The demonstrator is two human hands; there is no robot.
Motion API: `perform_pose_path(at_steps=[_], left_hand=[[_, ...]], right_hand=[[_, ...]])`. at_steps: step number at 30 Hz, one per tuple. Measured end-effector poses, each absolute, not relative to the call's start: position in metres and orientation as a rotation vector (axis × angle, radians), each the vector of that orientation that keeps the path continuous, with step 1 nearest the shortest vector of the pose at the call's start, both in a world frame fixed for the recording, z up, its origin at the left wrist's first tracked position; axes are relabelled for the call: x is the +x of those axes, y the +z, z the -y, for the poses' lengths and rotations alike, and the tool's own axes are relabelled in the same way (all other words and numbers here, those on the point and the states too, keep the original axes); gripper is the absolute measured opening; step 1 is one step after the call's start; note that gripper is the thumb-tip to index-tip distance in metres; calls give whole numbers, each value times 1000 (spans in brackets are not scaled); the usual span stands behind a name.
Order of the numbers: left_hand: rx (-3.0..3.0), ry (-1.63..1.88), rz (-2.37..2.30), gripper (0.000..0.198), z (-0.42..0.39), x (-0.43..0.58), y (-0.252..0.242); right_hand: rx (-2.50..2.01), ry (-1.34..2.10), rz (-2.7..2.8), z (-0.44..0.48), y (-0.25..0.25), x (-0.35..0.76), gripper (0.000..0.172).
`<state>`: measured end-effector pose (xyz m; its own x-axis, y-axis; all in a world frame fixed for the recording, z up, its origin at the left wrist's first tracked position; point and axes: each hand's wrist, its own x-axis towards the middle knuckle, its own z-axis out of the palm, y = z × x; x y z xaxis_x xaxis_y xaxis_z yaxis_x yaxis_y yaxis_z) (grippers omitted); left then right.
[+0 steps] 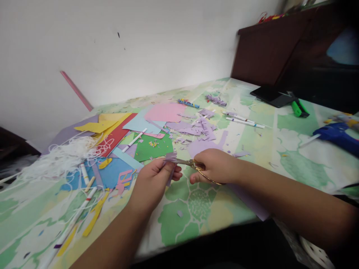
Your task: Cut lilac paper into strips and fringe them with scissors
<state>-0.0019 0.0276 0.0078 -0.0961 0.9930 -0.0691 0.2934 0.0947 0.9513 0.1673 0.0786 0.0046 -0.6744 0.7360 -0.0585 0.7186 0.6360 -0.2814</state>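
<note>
My left hand (157,175) pinches a small strip of purple paper (169,157) whose upper edge looks cut into a fringe. In my right hand (214,166) is a pair of scissors (190,163) with gold-coloured handles, my thumb and fingers in the loops. The blades point left and meet the purple strip just above my left thumb. Whether the blades are parted cannot be made out. Behind my hands lie fringed purple paper scraps (206,129) and a larger purple piece (203,146).
White string (66,158) lies tangled at the left, beside coloured paper sheets (114,135) and several white markers. A blue glue gun (339,136) rests at the right. Farther back are a green highlighter (299,108), a dark tablet-like device (270,96) and a blue decorated stick (189,104).
</note>
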Motion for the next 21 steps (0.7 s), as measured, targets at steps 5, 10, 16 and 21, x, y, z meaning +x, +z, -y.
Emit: perform_pose_path(at_steps=[5,10,16,21], left_hand=[[1260,1038,-1538,21,-27,0,7],[1201,1077,-1545,18,-28,-1,7],[1203,1077,-1447,18,-30,-2,3],[1206,1060,-1468,17,-29,-3,4]], right_hand=[[-1227,411,2787,-79,4,167,58],[-1209,377,2768,-80,2,167,57],[-1243,363,2778,-80,1,165,58],[-1214,391,2808,-81,2,166,61]])
